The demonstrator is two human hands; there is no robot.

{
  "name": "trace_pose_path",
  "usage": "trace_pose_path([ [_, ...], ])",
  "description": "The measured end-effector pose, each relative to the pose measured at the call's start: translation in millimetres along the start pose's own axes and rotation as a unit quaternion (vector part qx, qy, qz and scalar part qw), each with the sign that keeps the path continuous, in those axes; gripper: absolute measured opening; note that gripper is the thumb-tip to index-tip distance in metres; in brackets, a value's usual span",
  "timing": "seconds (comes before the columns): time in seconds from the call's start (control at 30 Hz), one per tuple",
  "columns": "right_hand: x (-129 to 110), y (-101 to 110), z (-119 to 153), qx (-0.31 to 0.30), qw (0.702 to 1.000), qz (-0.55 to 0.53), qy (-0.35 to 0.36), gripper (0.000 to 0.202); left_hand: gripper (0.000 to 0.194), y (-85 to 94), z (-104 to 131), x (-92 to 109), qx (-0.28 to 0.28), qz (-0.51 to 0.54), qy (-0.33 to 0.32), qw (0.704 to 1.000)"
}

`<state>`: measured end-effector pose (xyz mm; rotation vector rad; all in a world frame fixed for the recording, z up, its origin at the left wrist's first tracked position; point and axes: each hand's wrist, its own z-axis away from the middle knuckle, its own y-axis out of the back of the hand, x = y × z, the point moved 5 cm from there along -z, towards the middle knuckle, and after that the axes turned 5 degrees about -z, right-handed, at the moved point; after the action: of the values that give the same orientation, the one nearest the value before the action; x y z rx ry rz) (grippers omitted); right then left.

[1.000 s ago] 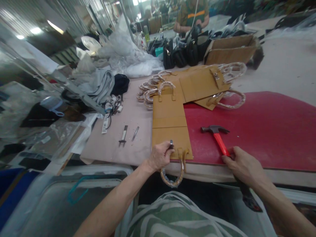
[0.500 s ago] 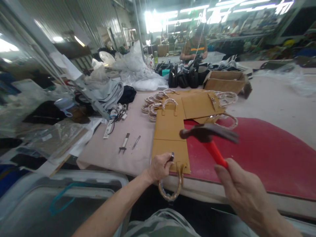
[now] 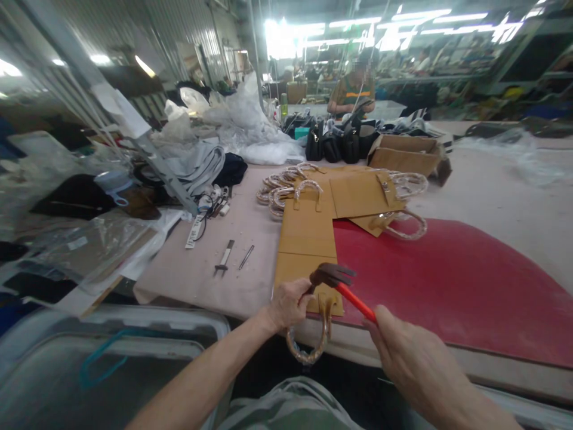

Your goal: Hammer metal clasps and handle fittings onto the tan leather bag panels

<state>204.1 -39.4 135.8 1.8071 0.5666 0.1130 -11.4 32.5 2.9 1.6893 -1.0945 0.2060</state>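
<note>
My right hand (image 3: 403,346) is closed round the red handle of a claw hammer (image 3: 329,275). The hammer head is down at the top of a short metal punch (image 3: 310,289), which my left hand (image 3: 289,303) grips upright; the hammer head and my fingers mostly hide it. Under my left hand lies a flat tan leather bag panel (image 3: 307,233). One plastic-wrapped handle (image 3: 307,357) of the panel hangs over the table's front edge, and another wrapped handle (image 3: 308,185) lies at its far end.
More tan bag panels (image 3: 360,194) with wrapped handles are piled behind, partly on a red mat (image 3: 447,280). A caliper-like tool (image 3: 224,258) and a thin metal rod (image 3: 246,257) lie left. Further back are a cardboard box (image 3: 403,156), black bags (image 3: 351,143) and a seated person (image 3: 351,95).
My right hand has swung the hammer down and left, from above the red mat onto the punch. My left hand has stayed in place on the panel.
</note>
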Motion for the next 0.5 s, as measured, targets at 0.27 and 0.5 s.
trace_pose_path([
  [0.27,71.2,-48.7,6.4,-0.121,0.969,-0.111,-0.184,0.034,0.008,1.9,0.8,1.5,0.007,-0.011,0.002,1.000],
  [0.5,111.3,-88.0,-11.7,-0.085,0.964,0.012,-0.252,0.027,0.005,7.8,-2.0,3.3,-0.012,0.006,-0.003,1.000],
])
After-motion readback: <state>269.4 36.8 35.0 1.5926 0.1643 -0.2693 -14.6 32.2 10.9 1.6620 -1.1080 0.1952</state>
